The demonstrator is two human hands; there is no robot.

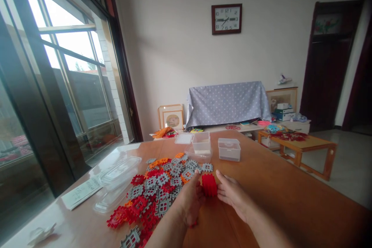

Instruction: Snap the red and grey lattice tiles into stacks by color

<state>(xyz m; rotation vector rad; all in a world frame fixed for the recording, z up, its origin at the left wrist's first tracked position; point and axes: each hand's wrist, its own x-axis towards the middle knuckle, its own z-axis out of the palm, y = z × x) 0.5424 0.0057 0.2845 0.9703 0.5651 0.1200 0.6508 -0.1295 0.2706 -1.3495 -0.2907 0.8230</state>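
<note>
Head view, looking down a long wooden tabletop (pixel 270 178). At the centre, a red stack of interlocking plastic lattice tiles (pixel 209 185), resting on the wood between the left grip (pixel 188 197) and the right grip (pixel 232 195). Left grip upright beside the stack, fingers against its left side. Right grip open, fingers extended, their tips at its right side. Clasping or merely resting: impossible to tell from this view. Stack probably light and stiff, its ridged lattice edges likely offering good friction; safest hold probably across two opposite sides, since the tiles may slip apart under a one-ended pinch. Left of the stack, a loose heap of grey, red and orange lattice tiles (pixel 158 190), then a clear plastic lid (pixel 119 174) and a printed leaflet (pixel 81 193). Straight beyond the stack, an open clear tub (pixel 201 143); beyond and to the right, a clear lidded box (pixel 229 149).
</note>
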